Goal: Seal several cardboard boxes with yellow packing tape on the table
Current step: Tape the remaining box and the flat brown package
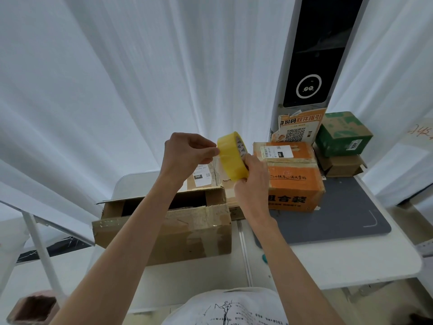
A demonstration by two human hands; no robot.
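Above the open brown box (164, 228) at six o'clock on the table (351, 261), the right hand (251, 184) grips the yellow tape roll (232, 157) while the left hand (187, 153) pinches at its edge at nine o'clock, where the thin film could well tear or re-stick.

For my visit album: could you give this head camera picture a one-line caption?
Right hand holds a yellow tape roll while the left hand pinches its edge, above an open cardboard box.
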